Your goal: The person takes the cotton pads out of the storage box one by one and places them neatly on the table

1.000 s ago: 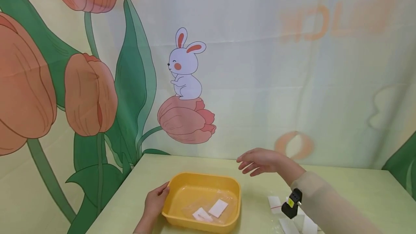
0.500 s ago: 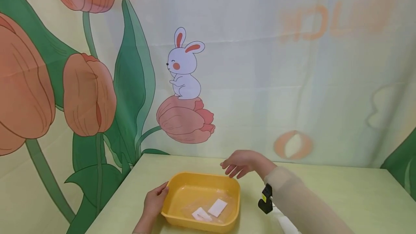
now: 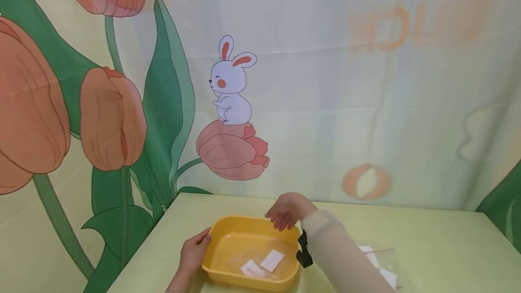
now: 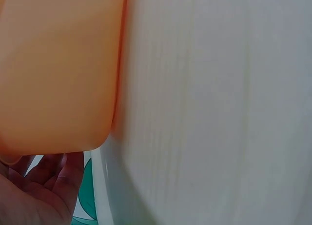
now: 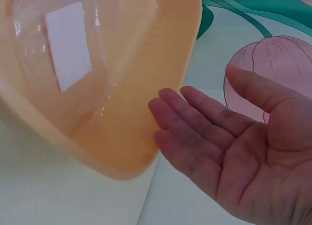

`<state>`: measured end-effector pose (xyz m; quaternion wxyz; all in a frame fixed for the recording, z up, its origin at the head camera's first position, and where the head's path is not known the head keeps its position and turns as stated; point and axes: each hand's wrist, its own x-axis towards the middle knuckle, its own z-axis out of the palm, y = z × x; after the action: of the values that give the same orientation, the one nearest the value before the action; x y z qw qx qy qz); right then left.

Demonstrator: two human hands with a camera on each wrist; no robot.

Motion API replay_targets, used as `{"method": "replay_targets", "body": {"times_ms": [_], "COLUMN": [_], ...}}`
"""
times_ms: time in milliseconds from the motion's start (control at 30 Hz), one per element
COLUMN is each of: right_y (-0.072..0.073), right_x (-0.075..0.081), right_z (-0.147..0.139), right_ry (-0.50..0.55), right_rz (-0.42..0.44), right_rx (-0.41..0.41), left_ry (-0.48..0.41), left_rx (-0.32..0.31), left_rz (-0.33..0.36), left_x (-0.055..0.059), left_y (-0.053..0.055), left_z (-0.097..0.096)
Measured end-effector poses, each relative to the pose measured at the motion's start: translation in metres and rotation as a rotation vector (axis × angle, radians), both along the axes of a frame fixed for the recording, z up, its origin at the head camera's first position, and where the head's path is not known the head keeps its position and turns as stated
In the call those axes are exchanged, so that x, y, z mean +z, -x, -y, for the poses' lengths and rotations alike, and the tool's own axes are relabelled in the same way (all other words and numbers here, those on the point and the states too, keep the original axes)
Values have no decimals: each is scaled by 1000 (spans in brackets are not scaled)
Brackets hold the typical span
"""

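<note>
A yellow plastic tub (image 3: pixel 228 248) stands on the table, and my left hand (image 3: pixel 194 250) grips its left wall near the rim. In the left wrist view the fingers (image 4: pixel 68 178) lie against the tub's outer side. Inside the tub are clear plastic bags with white pieces, one a rectangle (image 3: pixel 272 260) and others (image 3: pixel 252 268) overlapping beside it. My right hand (image 3: pixel 286 211) holds nothing; its loosely bent fingers hang at the tub's back right corner. Its palm faces the camera in the right wrist view, fingertips (image 5: pixel 168 94) overlapping the tub's rim.
More clear bags with white pieces (image 3: pixel 388 277) and red edge lines lie on the table (image 3: pixel 439 243) to the right, partly hidden by the right sleeve (image 3: pixel 338 248). Behind the table hangs a cloth backdrop (image 3: pixel 317 103) printed with tulips and a rabbit.
My right hand has moved left, from beside the tub to its back right corner, its fingers now pointing more downward. The left hand and the tub stay in place.
</note>
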<state>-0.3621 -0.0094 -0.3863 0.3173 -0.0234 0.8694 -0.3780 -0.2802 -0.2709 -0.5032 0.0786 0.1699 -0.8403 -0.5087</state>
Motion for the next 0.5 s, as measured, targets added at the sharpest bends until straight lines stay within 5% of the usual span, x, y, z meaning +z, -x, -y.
{"method": "replay_targets", "body": {"times_ms": [233,500], "right_y": [-6,-2], "right_x": [-13,-23], "right_z": [18,25], "right_ry": [-45,-146], "right_rz": [23,42], "right_rx": [-81,17], "left_ry": [7,-6], "left_rx": [-2,-5], "left_rz": [-11,-16], "left_x": [1,2], "left_y": [-3,-3], "left_z": [1,1]}}
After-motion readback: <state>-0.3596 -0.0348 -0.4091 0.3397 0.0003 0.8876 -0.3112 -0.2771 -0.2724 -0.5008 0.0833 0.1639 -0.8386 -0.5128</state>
